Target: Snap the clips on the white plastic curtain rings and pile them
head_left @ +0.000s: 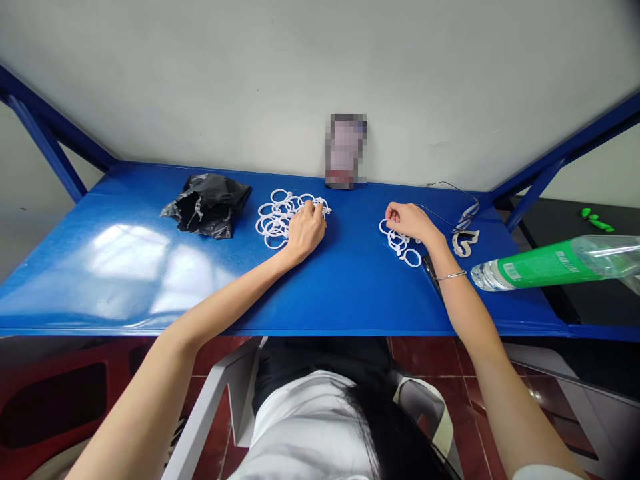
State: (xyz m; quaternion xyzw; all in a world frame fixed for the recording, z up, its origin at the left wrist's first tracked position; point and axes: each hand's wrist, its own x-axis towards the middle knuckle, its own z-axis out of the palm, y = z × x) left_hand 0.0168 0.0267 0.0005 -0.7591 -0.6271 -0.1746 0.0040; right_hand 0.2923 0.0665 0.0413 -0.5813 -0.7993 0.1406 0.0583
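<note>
My left hand (307, 233) rests on a loose pile of white plastic rings (273, 211), each a thin hoop with a small knob or clip. Its fingers bend down among the rings at the pile's right side and close on one; the fingertips are partly hidden. To the right, my right hand (411, 221) is curled, thumb and fingers together at the edge of a white ring (384, 227). Below it lies a smaller group of similar rings (411, 258), some partly under the hand. A gap of blue tabletop separates the two groups.
A crumpled black plastic bag (213, 203) lies left on the blue table (350, 300). A pixelated upright object (346, 152) leans against the wall. At right are eyeglasses (467, 213), a white curved piece (464, 243), a dark object beside my wrist, and a green-labelled bottle (550, 263).
</note>
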